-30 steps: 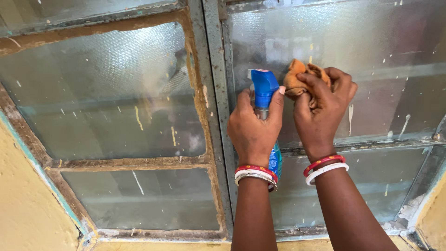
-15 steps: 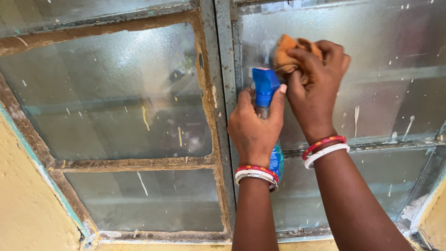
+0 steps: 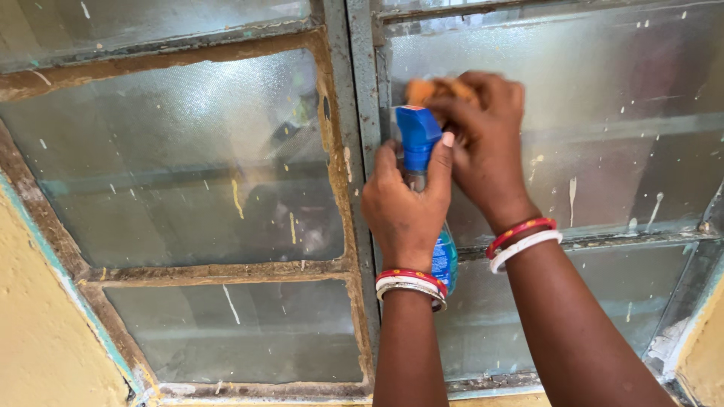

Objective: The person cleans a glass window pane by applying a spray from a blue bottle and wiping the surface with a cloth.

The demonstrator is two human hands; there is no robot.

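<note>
My left hand (image 3: pixel 403 207) grips a spray bottle with a blue trigger head (image 3: pixel 417 136) and blue-green liquid, held upright against the window. My right hand (image 3: pixel 486 147) is closed on an orange sponge (image 3: pixel 431 89) and presses it to the upper left of the right glass pane (image 3: pixel 618 98), just above the bottle's nozzle. Both wrists carry red and white bangles. Most of the sponge is hidden under my fingers.
A grey metal window frame (image 3: pixel 354 113) separates frosted glass panes flecked with paint drips. The left pane (image 3: pixel 173 166) has rusty brown edging. Yellow wall (image 3: pixel 38 339) borders the window at the lower left and lower right.
My right hand has slid the sponge leftward and slightly up across the right pane, toward the frame and over the bottle's head. The left hand and the bottle have stayed in place.
</note>
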